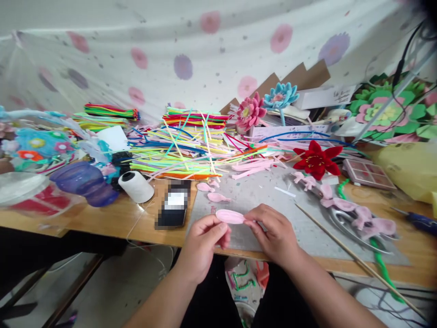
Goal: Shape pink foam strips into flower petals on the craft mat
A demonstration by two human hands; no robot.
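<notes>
A pink pipe-cleaner petal (230, 216), bent into a long flat oval, is held between my two hands above the front of the grey mat (246, 234). My left hand (205, 239) pinches its left end between thumb and fingers. At its right end, the fingertips of my right hand (273, 230) close on the narrow tip. Two similar pink petals, one upper (205, 187) and one lower (218, 197), lie on the mat just beyond my hands.
Bundles of coloured pipe cleaners (177, 159) spread along the back. A phone (173, 205) and a white thread cone (136, 187) stand left. To the right are a red flower (317, 160), a metal dish (358, 232) with pink pieces, a thin stick (344, 248) and a blue-handled tool (421, 223).
</notes>
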